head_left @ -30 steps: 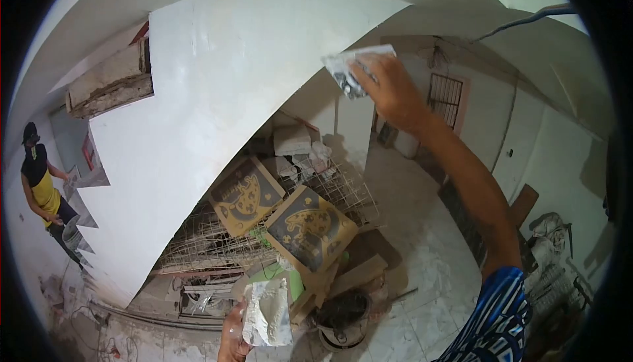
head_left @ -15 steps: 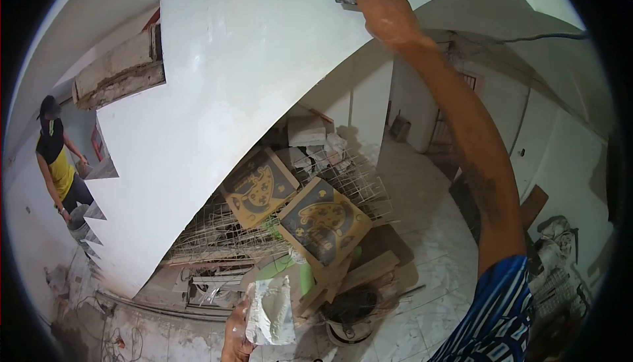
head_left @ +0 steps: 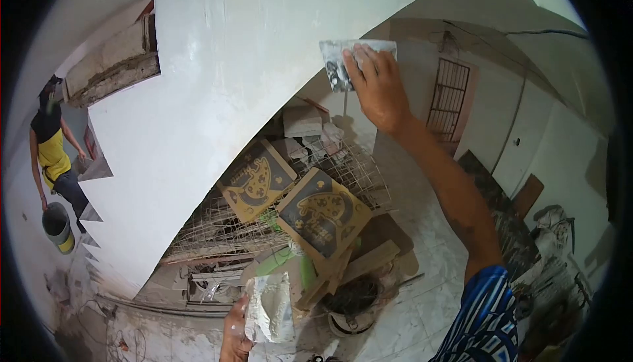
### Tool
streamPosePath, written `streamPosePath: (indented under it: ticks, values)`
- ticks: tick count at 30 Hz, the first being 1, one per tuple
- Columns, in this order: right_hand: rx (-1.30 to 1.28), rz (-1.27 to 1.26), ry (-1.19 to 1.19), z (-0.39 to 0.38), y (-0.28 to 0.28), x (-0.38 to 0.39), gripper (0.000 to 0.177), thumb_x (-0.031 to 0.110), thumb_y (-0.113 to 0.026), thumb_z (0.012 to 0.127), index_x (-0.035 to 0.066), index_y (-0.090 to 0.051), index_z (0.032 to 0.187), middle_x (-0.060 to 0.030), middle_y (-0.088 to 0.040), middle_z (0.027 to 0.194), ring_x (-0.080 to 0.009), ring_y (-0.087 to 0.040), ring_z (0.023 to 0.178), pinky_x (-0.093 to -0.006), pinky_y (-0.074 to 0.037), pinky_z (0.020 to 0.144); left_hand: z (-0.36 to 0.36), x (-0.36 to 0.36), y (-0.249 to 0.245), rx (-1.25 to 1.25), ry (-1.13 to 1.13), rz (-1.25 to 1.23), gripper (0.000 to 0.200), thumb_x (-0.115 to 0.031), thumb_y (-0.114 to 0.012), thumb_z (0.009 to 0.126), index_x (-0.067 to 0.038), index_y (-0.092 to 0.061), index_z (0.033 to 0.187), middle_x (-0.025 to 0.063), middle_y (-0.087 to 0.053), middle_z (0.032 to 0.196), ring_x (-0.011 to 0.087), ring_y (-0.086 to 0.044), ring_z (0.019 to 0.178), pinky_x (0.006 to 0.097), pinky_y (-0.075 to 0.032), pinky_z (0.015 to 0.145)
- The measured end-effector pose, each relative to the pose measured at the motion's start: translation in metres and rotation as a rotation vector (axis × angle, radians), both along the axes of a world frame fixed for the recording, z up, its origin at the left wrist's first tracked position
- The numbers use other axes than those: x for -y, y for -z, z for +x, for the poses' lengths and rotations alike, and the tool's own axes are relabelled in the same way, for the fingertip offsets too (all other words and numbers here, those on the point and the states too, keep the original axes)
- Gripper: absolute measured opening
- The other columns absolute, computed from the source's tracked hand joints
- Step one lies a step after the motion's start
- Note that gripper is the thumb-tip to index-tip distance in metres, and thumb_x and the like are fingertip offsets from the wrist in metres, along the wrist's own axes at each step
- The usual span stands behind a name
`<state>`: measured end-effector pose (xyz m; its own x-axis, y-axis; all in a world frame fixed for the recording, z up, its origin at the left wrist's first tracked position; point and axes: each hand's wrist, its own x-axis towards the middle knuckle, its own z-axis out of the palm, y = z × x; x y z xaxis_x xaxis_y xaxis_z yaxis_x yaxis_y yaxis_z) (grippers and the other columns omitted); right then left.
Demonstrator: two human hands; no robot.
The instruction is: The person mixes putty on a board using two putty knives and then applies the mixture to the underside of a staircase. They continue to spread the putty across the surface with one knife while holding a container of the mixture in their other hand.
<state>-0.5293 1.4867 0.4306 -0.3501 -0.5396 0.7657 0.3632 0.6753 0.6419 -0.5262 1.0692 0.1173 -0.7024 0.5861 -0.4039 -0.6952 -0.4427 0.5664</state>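
Note:
My right hand [head_left: 379, 88] grips a flat metal smoothing blade [head_left: 339, 72], smeared with white and dark residue, at the curved lower edge of the white wall panel [head_left: 217, 65]. The fingers lie pressed over the blade's face. Low in the view, my left hand [head_left: 236, 332] holds a plate loaded with white paste [head_left: 270, 309], its fingers partly hidden behind the plate. The panel's left side has a stepped, saw-tooth edge.
Two printed cardboard boxes [head_left: 257, 181] [head_left: 323, 213] lie on wire mesh [head_left: 198, 233] below the panel. A round bucket [head_left: 349, 322] stands near wood pieces. At the left, another person [head_left: 51, 151] carries a bucket [head_left: 58, 228]. A barred gate [head_left: 450, 98] is behind.
My right hand and the blade have moved down from the panel's top to its curved edge. The other person's bucket has swung outward to the left. My left hand has barely moved.

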Motion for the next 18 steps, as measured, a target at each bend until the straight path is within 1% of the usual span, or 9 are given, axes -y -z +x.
streamPosePath:
  ticks: [1,4,5,7,9,11,12,15,18]
  values:
    - [0.041,-0.033,-0.039,0.004,0.001,0.002,0.061,-0.009,-0.055,0.079,0.002,-0.054,0.139,-0.0203,-0.055,0.128,-0.0351,-0.050,0.123,-0.0508,-0.039,0.106,0.000,0.002,-0.003,-0.005,-0.008,-0.017,0.046,-0.029,-0.045,0.103,0.004,-0.051,0.136,0.0204,-0.065,0.124,0.0327,-0.068,0.107,0.0444,-0.058,0.091]
    - [0.054,0.048,-0.044,0.024,-0.022,0.006,0.051,0.006,-0.060,0.086,0.003,-0.056,0.137,-0.0182,-0.056,0.126,-0.0308,-0.051,0.121,-0.0486,-0.040,0.103,-0.001,0.013,0.003,-0.006,0.020,0.068,0.045,-0.028,-0.045,0.103,0.003,-0.051,0.135,0.0199,-0.066,0.123,0.0325,-0.069,0.105,0.0440,-0.060,0.089]
    - [0.003,0.029,0.033,0.030,-0.037,0.006,0.051,0.006,-0.060,0.086,0.003,-0.056,0.137,-0.0184,-0.056,0.125,-0.0312,-0.051,0.121,-0.0487,-0.040,0.103,-0.003,0.013,0.009,-0.025,-0.009,0.096,0.045,-0.028,-0.046,0.102,0.004,-0.051,0.135,0.0198,-0.066,0.123,0.0323,-0.070,0.104,0.0440,-0.060,0.088]
    - [-0.093,-0.015,0.184,0.034,-0.081,-0.004,0.052,0.005,-0.060,0.086,0.004,-0.055,0.138,-0.0186,-0.057,0.124,-0.0318,-0.052,0.120,-0.0488,-0.041,0.103,-0.001,0.018,0.004,-0.018,-0.002,0.091,0.046,-0.028,-0.046,0.102,0.003,-0.051,0.135,0.0201,-0.066,0.123,0.0324,-0.069,0.105,0.0444,-0.060,0.088]
    - [-0.223,0.173,0.072,0.030,-0.123,-0.033,0.054,0.006,-0.059,0.087,0.006,-0.053,0.140,-0.0191,-0.059,0.124,-0.0334,-0.054,0.118,-0.0489,-0.041,0.103,-0.001,0.021,0.005,-0.030,-0.010,0.086,0.046,-0.028,-0.047,0.101,0.003,-0.051,0.135,0.0203,-0.066,0.124,0.0325,-0.069,0.105,0.0447,-0.061,0.088]
    - [-0.179,0.097,0.150,0.030,-0.144,-0.035,0.065,-0.002,-0.061,0.082,0.008,-0.048,0.145,-0.0194,-0.056,0.128,-0.0353,-0.054,0.119,-0.0483,-0.041,0.105,-0.002,0.025,0.010,-0.061,-0.030,0.077,0.047,-0.028,-0.047,0.100,0.003,-0.051,0.135,0.0204,-0.066,0.124,0.0326,-0.070,0.105,0.0449,-0.061,0.088]
    - [-0.157,0.059,0.189,0.029,-0.150,-0.036,0.072,-0.006,-0.063,0.079,0.009,-0.046,0.147,-0.0196,-0.055,0.130,-0.0362,-0.054,0.119,-0.0480,-0.040,0.106,-0.002,0.026,0.011,-0.051,-0.030,0.081,0.047,-0.028,-0.047,0.100,0.003,-0.051,0.135,0.0204,-0.066,0.124,0.0326,-0.070,0.105,0.0449,-0.061,0.088]
    - [-0.106,-0.002,0.141,0.015,-0.145,-0.043,0.079,-0.007,-0.066,0.075,0.010,-0.044,0.149,-0.0202,-0.053,0.132,-0.0364,-0.053,0.119,-0.0471,-0.041,0.105,-0.004,0.026,0.011,-0.030,-0.029,0.089,0.047,-0.028,-0.048,0.100,0.003,-0.051,0.135,0.0204,-0.066,0.124,0.0326,-0.070,0.105,0.0449,-0.061,0.088]
    - [-0.173,0.127,0.156,0.004,-0.108,-0.037,0.057,0.004,-0.057,0.086,0.006,-0.051,0.142,-0.0193,-0.057,0.129,-0.0338,-0.054,0.119,-0.0482,-0.041,0.103,-0.004,0.025,0.010,-0.011,-0.031,0.095,0.047,-0.028,-0.048,0.100,0.003,-0.052,0.135,0.0203,-0.066,0.123,0.0326,-0.070,0.104,0.0448,-0.061,0.088]
